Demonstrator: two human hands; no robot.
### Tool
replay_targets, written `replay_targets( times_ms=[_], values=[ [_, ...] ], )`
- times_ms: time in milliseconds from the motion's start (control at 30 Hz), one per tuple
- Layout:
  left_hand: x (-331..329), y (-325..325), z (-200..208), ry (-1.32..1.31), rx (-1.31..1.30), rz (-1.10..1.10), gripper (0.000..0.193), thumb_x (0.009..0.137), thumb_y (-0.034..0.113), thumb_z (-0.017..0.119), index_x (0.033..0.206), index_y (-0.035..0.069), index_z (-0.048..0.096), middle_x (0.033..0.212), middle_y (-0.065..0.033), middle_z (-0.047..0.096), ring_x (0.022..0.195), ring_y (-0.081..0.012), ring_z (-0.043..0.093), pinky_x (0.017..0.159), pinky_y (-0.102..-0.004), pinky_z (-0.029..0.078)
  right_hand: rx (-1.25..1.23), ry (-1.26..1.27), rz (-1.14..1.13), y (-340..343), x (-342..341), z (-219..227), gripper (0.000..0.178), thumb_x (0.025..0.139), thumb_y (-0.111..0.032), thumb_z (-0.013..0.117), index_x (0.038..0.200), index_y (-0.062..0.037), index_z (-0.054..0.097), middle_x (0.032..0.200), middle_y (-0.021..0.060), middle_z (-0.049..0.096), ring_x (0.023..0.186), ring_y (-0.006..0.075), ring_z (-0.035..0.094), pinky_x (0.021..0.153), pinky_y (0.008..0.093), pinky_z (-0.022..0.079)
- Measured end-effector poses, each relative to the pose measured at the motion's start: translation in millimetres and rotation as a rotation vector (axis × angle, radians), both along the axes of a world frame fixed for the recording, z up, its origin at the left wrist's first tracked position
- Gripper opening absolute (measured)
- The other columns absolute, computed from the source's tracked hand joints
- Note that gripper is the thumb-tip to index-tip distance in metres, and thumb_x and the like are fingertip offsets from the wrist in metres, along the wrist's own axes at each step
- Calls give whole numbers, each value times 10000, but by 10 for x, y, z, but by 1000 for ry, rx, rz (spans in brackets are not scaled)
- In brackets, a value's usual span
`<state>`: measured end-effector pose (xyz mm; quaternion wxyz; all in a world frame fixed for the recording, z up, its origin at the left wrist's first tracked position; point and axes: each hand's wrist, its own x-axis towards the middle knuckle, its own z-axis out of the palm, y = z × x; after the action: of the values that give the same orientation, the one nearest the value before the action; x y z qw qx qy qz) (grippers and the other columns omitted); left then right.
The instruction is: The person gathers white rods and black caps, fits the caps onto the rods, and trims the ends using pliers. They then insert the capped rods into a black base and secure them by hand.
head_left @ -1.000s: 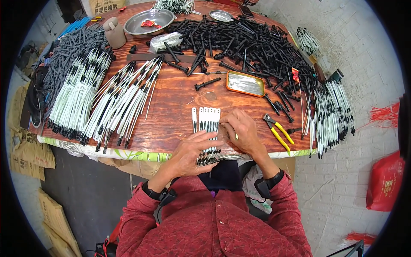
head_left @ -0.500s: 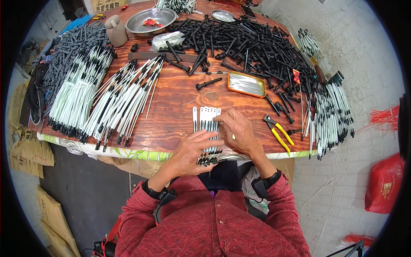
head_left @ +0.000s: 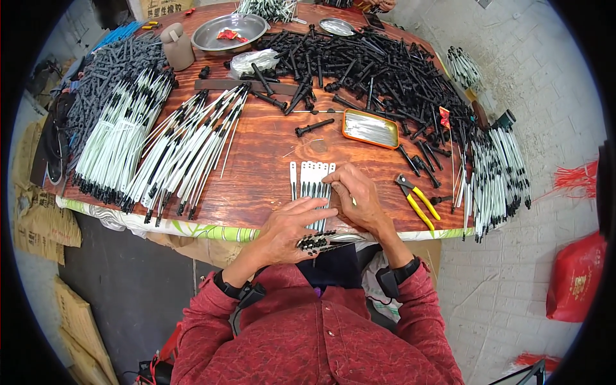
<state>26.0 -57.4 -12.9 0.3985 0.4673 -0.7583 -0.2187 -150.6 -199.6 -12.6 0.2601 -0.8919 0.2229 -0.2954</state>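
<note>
Flat white strips (head_left: 314,170) with holes in their far ends and black-tipped stems lie side by side at the table's near edge. Across their middle my left hand (head_left: 282,232) lies palm down, fingers stretched out to the right. The strips' black near ends (head_left: 313,242) stick out over the edge, between its fingers and thumb. At the row's right side my right hand (head_left: 357,196) has bent fingers, thumb and forefinger closed on the rightmost strip. Its other fingers curl inward and are partly hidden. One strip (head_left: 293,174) lies slightly apart on the left.
Bundles of white rods (head_left: 112,147) lie left, others (head_left: 494,173) right. Yellow-handled pliers (head_left: 417,202) rest right of my hands. Beyond are an orange-rimmed tin (head_left: 371,128) of thin pins, a heap of black plastic parts (head_left: 385,64) and a metal bowl (head_left: 230,32). Another person's hand (head_left: 384,5) shows at the far edge.
Both hands keep nearly the same place on the strips. The view has shifted slightly, and more of the other person's hand shows at the far edge.
</note>
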Motion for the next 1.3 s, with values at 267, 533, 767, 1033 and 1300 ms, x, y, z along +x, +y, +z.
replay_targets(
  times_ms=[267, 533, 767, 1033, 1300],
  values=[
    [-2, -10, -8, -4, -12, 7, 603, 694, 240, 827, 1262, 125, 664, 1323, -157, 613, 1190, -373, 596, 1043, -481, 456, 9, 3, 1, 27, 47, 56, 111, 893, -21, 593, 987, -39, 650, 898, 123, 599, 845, 306, 619, 718, 390, 488],
    [-20, 4, 15, 40, 39, 39, 599, 717, 245, 819, 1281, 129, 652, 1322, -161, 613, 1191, -373, 594, 1040, -466, 454, -4, 36, 31, 4, 70, 62, 105, 884, -65, 605, 976, -73, 654, 839, 109, 561, 797, 302, 584, 687, 411, 454],
    [-10, 2, 28, 57, 67, 36, 594, 725, 245, 814, 1284, 131, 649, 1335, -160, 601, 1212, -367, 580, 1045, -461, 449, 24, 51, 62, -37, 50, 57, 118, 887, -53, 616, 996, -55, 662, 861, 110, 564, 797, 280, 590, 705, 377, 469],
    [2, -2, 21, 43, 78, 25, 585, 718, 240, 815, 1256, 94, 636, 1317, -164, 590, 1216, -386, 564, 1045, -470, 445, 17, 46, 37, 61, 101, 107, 128, 887, -63, 610, 1010, -48, 643, 875, 117, 542, 795, 279, 572, 698, 377, 461],
    [11, -6, 7, 48, 52, 14, 610, 712, 230, 816, 1265, 77, 613, 1321, -165, 572, 1204, -395, 561, 1028, -474, 449, 25, 3, 52, 74, 125, 77, 128, 899, -74, 591, 1013, -30, 627, 902, 131, 531, 843, 293, 553, 731, 382, 457]
  ],
)
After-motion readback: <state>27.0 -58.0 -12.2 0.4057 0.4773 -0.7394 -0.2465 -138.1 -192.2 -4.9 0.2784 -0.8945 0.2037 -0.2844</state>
